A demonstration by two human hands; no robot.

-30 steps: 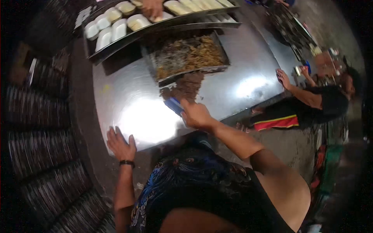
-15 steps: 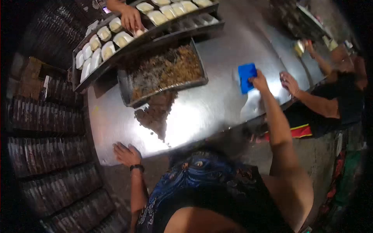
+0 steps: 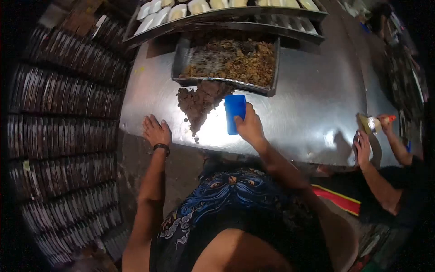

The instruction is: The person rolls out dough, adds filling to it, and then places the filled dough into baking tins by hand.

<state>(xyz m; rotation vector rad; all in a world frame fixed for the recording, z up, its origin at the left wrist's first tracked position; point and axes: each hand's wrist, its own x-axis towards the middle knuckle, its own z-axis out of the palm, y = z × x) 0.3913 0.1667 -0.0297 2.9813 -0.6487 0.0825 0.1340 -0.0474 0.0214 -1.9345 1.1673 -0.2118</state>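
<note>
My right hand (image 3: 250, 128) grips a blue scraper (image 3: 234, 113) just right of a pile of dark brown crumbly stuff (image 3: 199, 102) on the metal table (image 3: 308, 113). At the table's left front edge my left hand (image 3: 157, 131) lies flat, fingers spread, holding nothing. Behind the pile stands a metal tray (image 3: 273, 86) with brown and golden crumbs in it.
Racks of stacked trays (image 3: 63, 131) fill the left side. Trays with pale pieces in white wrappers (image 3: 199, 6) stand at the back. On the right, a co-worker's hands (image 3: 362, 147) are at the table, one holding a brush (image 3: 369, 123).
My right hand has brought the blue scraper left, close to the brown pile. The view has turned to the right. My left hand still rests on the table edge.
</note>
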